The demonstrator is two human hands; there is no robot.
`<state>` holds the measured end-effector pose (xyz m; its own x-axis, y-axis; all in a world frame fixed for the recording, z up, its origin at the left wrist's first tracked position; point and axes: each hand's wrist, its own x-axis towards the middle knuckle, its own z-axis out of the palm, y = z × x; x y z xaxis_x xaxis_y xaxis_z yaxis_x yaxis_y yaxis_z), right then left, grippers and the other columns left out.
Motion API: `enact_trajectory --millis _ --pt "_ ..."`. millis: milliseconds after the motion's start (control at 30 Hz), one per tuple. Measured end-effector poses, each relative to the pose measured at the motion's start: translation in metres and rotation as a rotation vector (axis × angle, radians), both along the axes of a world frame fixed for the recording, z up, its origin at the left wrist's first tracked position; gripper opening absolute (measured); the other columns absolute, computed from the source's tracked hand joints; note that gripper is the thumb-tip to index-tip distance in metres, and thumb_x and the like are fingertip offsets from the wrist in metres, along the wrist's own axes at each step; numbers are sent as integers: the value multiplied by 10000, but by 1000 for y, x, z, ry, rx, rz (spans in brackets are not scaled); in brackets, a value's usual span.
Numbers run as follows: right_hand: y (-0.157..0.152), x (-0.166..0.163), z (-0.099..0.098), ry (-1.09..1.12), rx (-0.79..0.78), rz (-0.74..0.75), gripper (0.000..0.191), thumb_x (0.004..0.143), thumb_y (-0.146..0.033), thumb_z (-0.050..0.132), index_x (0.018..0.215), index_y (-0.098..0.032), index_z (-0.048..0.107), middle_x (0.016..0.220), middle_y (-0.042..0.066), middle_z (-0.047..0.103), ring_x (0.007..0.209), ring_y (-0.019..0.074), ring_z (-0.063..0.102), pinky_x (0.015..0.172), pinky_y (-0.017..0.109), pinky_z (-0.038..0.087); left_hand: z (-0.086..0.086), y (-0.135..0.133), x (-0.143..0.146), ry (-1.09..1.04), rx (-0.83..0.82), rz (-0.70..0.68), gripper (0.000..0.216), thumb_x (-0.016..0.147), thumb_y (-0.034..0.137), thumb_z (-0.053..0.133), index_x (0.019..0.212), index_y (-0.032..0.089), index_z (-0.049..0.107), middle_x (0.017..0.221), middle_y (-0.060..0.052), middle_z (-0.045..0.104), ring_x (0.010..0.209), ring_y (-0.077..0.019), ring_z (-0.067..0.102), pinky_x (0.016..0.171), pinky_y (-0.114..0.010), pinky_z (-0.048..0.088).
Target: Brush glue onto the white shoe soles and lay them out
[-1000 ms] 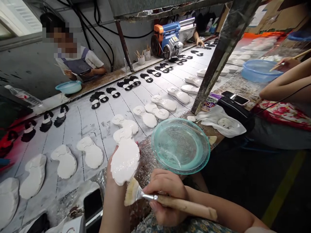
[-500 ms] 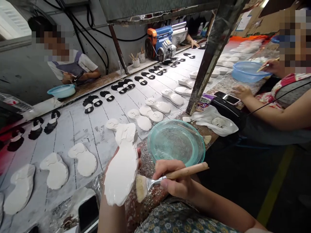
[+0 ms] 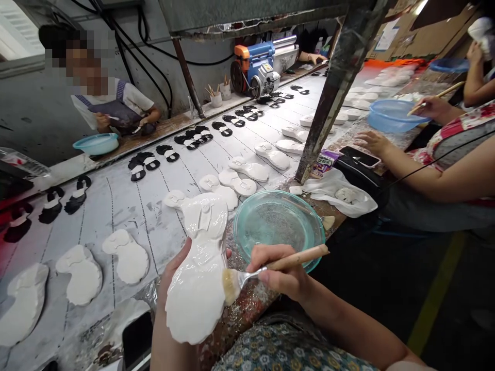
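Note:
My left hand (image 3: 170,281) holds a white shoe sole (image 3: 199,268) from underneath, its glossy face turned up toward me. My right hand (image 3: 284,273) grips a wooden-handled brush (image 3: 270,268); its bristles touch the sole's right edge. Just beyond the brush sits a teal glass bowl (image 3: 278,226) on the bench edge.
A conveyor belt (image 3: 154,196) carries rows of white soles (image 3: 126,255) and black shoe pieces (image 3: 143,162). A person across the belt works by a teal bowl (image 3: 96,143). A person to my right holds a brush over a blue bowl (image 3: 392,114). A metal post (image 3: 328,98) stands by a phone (image 3: 358,154).
The sole has come closer and tilted more face-up in my left hand. The brush has swung from the sole's lower end to its right edge, with the handle now pointing right.

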<state>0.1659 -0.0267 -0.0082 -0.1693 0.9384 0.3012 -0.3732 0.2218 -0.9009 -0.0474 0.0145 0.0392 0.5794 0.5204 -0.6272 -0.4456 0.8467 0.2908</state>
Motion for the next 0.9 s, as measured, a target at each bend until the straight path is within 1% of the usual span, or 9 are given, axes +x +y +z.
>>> enact_trajectory --millis 167,267,333,500,600,700,767,867,900 --pt "3 0 -5 16 -71 -17 171 724 -269 639 836 -210 754 645 9 624 579 140 490 541 266 395 -3 -6 0 0 56 69 463 851 478 520 1011 95 726 888 -125 752 727 -279 710 647 -388 568" --pt "4 1 -6 3 -143 -7 149 705 -238 645 794 -189 755 618 12 621 556 133 487 509 253 383 -7 -7 -1 -30 74 11 504 811 508 558 1004 75 728 885 -143 750 729 -290 706 648 -398 572" --pt "3 2 -8 29 -183 -33 141 717 -255 629 764 -182 740 573 4 588 518 122 457 469 238 354 -11 -7 -2 -37 93 13 509 826 505 543 1008 67 727 869 -145 750 723 -276 706 649 -379 570" --pt "-2 -3 -11 82 -239 -24 203 711 -350 643 786 -188 741 569 2 597 481 116 459 447 234 367 -13 -5 -4 -60 124 4 478 826 525 540 994 121 731 912 -123 751 741 -281 712 636 -382 572" --pt "-2 -6 -14 71 -259 -1 177 699 -303 650 766 -169 744 542 1 595 463 110 467 423 218 352 -11 -4 -4 -59 118 -38 511 802 550 552 1004 113 726 901 -132 746 750 -300 710 652 -406 574" --pt "-1 -5 -13 76 -259 -36 168 723 -267 611 763 -155 730 543 -4 582 458 102 477 428 210 344 -11 -7 0 -22 130 -72 583 801 596 525 1056 106 711 907 -161 739 726 -324 702 640 -446 566" --pt "-3 -4 -5 73 -224 -69 161 742 -250 604 799 -166 729 584 -6 595 495 104 498 469 219 377 -10 -11 6 91 176 20 520 825 553 540 1062 120 702 911 -151 740 741 -305 702 662 -421 564" --pt "-5 -6 14 -15 -95 -80 177 754 -214 610 873 -182 738 677 10 640 600 126 552 583 254 460 -7 -17 18 302 299 251 332 856 398 589 1060 154 683 908 -95 743 770 -249 703 702 -343 560" --pt "-5 -7 19 -45 -52 -74 189 755 -211 609 889 -182 740 702 17 654 623 131 566 605 260 477 -6 -18 20 340 335 289 308 855 363 600 1076 161 675 885 -78 743 759 -239 703 693 -330 561"
